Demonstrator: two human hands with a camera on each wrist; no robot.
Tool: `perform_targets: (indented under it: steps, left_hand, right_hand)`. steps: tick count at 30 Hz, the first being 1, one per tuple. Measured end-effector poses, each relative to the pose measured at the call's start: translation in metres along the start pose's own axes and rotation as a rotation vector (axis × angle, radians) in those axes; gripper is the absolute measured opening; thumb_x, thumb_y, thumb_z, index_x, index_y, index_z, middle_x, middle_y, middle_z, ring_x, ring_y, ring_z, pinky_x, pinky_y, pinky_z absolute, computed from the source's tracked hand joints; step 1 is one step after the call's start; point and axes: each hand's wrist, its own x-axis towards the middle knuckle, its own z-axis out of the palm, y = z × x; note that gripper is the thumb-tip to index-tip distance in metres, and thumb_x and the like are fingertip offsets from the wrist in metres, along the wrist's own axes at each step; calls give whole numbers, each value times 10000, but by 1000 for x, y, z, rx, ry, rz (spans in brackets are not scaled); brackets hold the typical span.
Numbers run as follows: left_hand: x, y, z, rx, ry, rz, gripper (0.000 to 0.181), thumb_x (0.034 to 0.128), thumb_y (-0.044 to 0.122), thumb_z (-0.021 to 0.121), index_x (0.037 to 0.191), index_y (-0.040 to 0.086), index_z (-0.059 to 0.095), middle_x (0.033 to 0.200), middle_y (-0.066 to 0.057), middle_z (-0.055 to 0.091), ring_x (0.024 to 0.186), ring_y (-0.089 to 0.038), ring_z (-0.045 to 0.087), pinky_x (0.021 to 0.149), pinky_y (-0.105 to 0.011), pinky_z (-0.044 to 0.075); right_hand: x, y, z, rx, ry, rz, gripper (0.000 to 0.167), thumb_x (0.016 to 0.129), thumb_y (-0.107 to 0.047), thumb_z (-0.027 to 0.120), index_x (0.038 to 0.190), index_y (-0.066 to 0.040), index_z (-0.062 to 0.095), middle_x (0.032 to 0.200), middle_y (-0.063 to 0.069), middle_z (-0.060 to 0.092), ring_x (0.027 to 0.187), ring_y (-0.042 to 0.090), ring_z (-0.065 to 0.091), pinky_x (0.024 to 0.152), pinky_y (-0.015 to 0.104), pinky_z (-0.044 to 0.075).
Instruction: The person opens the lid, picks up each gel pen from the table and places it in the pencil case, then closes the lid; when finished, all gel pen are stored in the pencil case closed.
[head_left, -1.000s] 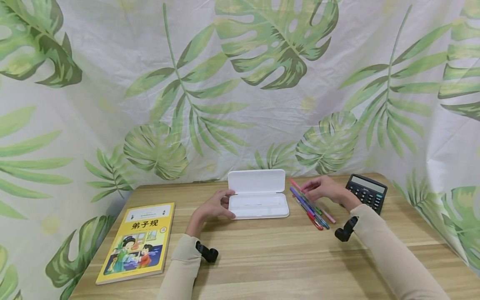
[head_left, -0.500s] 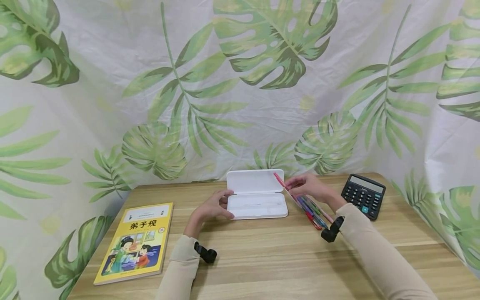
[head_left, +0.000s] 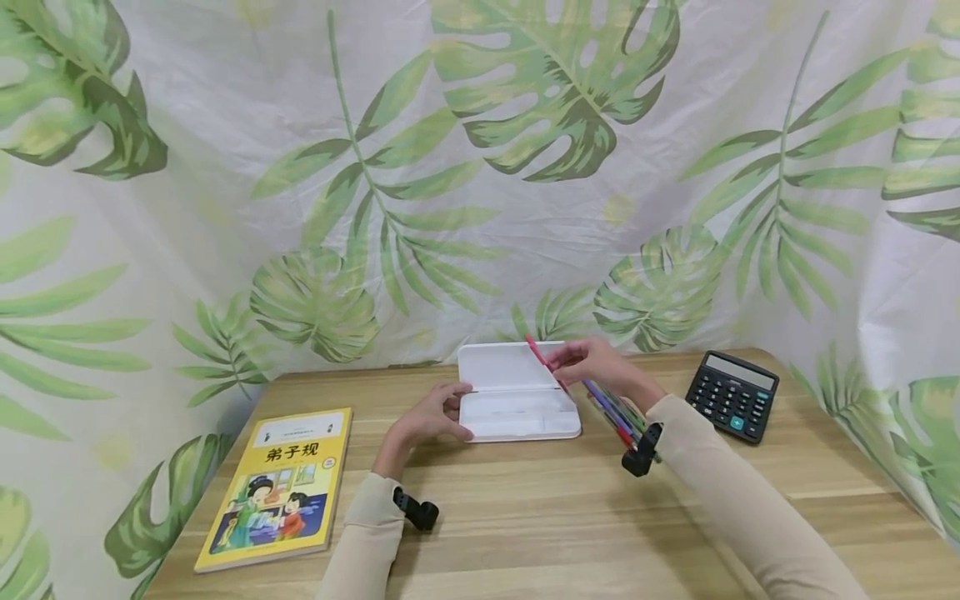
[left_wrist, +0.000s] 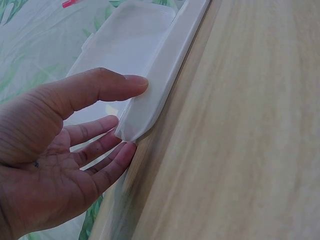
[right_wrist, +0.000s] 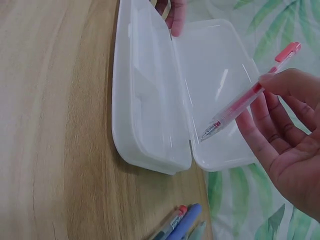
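Note:
A white plastic pencil case lies on the table with its lid raised at the back. My left hand holds its left end; in the left wrist view the thumb lies on the case wall and the fingertips touch the corner. Over the case's right side, my right hand pinches a clear pen with a pink-red clip between thumb and fingers. The pen tilts, tip down, above the hinge side in the right wrist view. Inside, the case's tray shows no pens.
Several loose pens lie in a bundle right of the case, partly under my right wrist. A black calculator sits farther right. A yellow book lies at the left. A leaf-print cloth hangs behind the wooden table.
My right hand has picked the pink-red pen out of the bundle and carried it left, over the case. The left hand stays at the case's left end.

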Motion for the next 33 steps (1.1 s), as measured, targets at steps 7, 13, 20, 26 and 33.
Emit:
perform_targets:
  steps: [7,13,20,26,33]
  left_hand:
    - [-1,1,0,11,13,1,868,712,-16,877,1478,51,473,1388,-232,438,1212,-353,554,1044,-452,495]
    - [-1,1,-1,7,6,2,868,713,-25,872,1479,48,470,1396,-236,433,1223,-360,560,1049,-452,500]
    - [-1,0,-1,13,6,14,870,717,-20,872,1484,47,467,1395,-238,437,1227,-356,563,1048,-441,503]
    - [-1,-1,0,11,8,1,868,712,-9,877,1480,63,477,1387,-222,442,1215,-340,563,1040,-433,506]
    - [-1,3,0,12,-2,6,866,716,-13,873,1482,53,475,1375,-229,464,1206,-335,570,1042,-440,505]
  right_hand:
    - [16,0,10,24,45,-13,302,885,48,709,1185,74,680,1027,141,712,868,122,665,788,283,606]
    - [23,3,18,-54,48,-38,287,860,73,724,1146,82,702,984,126,731,833,105,656,746,249,589]
    - [30,13,26,-158,10,-28,233,839,82,746,1071,63,742,953,154,748,795,90,652,690,200,550]
    - [36,20,37,-231,-51,-52,202,818,104,737,1015,69,763,904,168,761,757,68,640,681,183,531]
    - [36,23,47,-349,-98,-44,174,827,88,724,984,43,786,914,144,774,740,50,618,673,181,520]
